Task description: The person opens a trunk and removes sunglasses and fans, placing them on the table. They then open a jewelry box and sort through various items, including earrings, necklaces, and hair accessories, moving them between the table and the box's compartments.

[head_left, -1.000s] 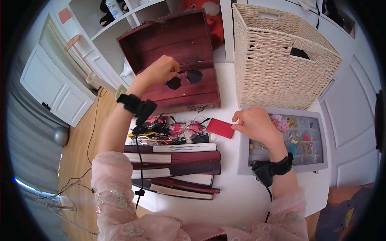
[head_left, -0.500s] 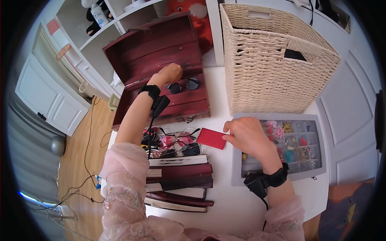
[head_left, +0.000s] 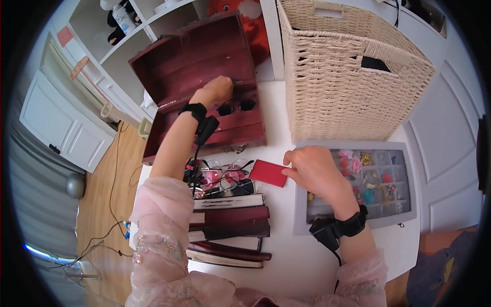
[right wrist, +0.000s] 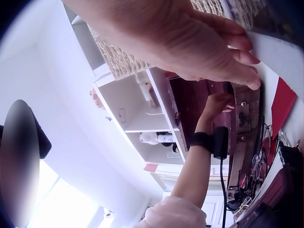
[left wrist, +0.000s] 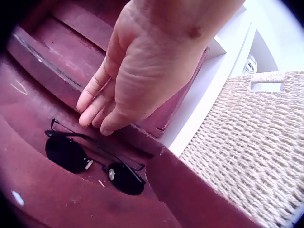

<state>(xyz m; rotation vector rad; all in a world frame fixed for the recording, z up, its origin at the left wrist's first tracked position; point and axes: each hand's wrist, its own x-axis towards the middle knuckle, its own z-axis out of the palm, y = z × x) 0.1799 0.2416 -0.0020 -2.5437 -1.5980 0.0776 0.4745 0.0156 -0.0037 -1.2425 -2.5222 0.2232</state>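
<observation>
A pair of dark round sunglasses [left wrist: 66, 154] lies inside the open dark-red wooden chest [head_left: 169, 135]. Just beyond the sunglasses, my left hand [head_left: 215, 91] hovers in the chest, fingers loosely bent and holding nothing, as the left wrist view shows. On the white table lies a flat red card-like piece [head_left: 268, 173]. My right hand [head_left: 317, 171] is beside its right end, fingers relaxed and thumb tip right by the edge. The right wrist view shows a gap between thumb and red piece [right wrist: 283, 104].
Several pairs of glasses [head_left: 225, 176] are heaped before the chest, above a row of dark-covered books [head_left: 235, 215]. A grey compartment box [head_left: 302, 204] of trinkets sits under the right forearm. Behind it stands a tall woven basket [head_left: 337, 97].
One second ago my left hand held the sunglasses by one end over the chest; it has let them go and they lie inside. The right hand stays beside the red piece.
</observation>
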